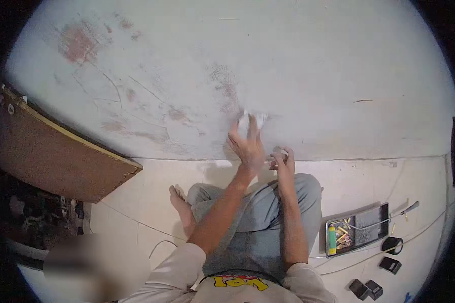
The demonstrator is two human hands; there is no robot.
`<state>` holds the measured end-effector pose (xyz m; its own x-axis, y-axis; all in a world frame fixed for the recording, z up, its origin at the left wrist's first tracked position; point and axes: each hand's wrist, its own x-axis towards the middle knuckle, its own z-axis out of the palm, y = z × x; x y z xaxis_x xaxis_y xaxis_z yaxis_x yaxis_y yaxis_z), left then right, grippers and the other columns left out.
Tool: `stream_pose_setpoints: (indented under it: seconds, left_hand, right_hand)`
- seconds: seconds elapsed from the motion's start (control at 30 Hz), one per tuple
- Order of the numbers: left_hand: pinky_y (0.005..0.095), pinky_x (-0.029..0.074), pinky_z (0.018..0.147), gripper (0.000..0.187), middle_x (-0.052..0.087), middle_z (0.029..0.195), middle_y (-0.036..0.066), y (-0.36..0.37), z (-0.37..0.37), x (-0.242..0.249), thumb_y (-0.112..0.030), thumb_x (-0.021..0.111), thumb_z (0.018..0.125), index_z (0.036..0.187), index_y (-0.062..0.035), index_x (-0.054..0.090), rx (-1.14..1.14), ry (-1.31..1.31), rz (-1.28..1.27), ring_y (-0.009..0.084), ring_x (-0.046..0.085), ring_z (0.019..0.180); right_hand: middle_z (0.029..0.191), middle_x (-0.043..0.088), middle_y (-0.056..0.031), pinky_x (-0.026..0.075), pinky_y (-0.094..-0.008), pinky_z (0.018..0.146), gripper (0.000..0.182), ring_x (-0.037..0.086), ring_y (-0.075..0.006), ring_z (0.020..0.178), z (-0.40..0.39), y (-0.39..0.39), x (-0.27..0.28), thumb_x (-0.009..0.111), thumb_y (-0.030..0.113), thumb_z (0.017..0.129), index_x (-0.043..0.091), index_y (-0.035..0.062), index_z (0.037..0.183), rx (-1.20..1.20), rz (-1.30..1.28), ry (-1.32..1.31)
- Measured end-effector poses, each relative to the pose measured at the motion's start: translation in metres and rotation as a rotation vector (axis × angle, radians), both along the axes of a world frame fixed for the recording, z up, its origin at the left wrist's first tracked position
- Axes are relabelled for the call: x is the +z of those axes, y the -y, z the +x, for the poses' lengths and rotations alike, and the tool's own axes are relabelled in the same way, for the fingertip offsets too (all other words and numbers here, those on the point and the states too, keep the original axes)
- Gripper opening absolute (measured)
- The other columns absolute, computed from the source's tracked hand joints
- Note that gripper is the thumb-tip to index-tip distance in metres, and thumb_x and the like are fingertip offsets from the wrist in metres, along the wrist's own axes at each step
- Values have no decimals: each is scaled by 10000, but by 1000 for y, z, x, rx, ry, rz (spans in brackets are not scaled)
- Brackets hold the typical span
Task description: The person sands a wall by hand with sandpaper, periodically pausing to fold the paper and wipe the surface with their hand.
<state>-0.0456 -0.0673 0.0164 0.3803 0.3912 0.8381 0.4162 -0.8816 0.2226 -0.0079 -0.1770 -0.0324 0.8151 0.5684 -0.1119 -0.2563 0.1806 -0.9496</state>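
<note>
My left hand point(247, 144) is raised against the white wall point(313, 60), its fingers pressing a small white sheet or pad point(244, 125) to the surface. Rough reddish and grey patches mark the wall above and to the left of it. Lower and to the right, near the foot of the wall, my right hand point(283, 161) has its fingers curled. Something pale seems to lie between them, too small to make out.
A brown wooden board point(65, 151) leans at the left. At the right, a black tray point(370, 226) holds small yellow pieces and a green-yellow tube point(331, 240). Black tape point(392, 246), dark boxes point(390, 265) and cables lie on the floor. A blurred shape is at lower left.
</note>
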Motion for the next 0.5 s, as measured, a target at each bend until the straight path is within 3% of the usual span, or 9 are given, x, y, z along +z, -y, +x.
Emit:
stream_pose_setpoints:
  seconds: [0.13,0.17,0.3,0.4,0.5]
  left_hand:
    - [453,276,893,488,320,1241,261,10,-3,-7,-99,543,890,1369,-80,447,45,-84,-56,366,335,1098]
    - [456,275,895,478,326,1231,260,0,6,0,-111,534,899,1367,-73,447,19,27,10,366,336,1096]
    - [454,269,901,461,332,1205,250,-18,29,80,-115,514,912,1364,-59,446,-22,215,223,358,335,1082]
    - [448,263,908,460,329,1197,242,-18,26,72,-109,503,918,1370,-55,436,-47,205,174,356,330,1076]
    - [450,261,913,463,321,1206,244,-6,9,16,-113,496,922,1375,-46,424,-80,121,9,357,325,1082]
  right_hand:
    - [966,597,-120,473,-283,686,359,552,-159,794,-4,3,4,536,205,916,432,44,1220,0,-23,-25]
    - [967,597,-121,471,-283,696,355,551,-158,798,-5,3,7,535,205,918,436,44,1219,-7,-13,-41]
    - [974,598,-122,466,-282,712,352,548,-156,801,-1,0,-3,535,207,919,445,43,1218,-2,-28,-13]
    - [978,599,-122,467,-285,711,349,546,-156,798,-1,0,0,535,207,920,451,42,1216,-2,-53,-17]
    - [981,598,-125,468,-289,702,358,548,-159,797,-1,-1,0,541,218,919,451,46,1220,-6,-20,-41]
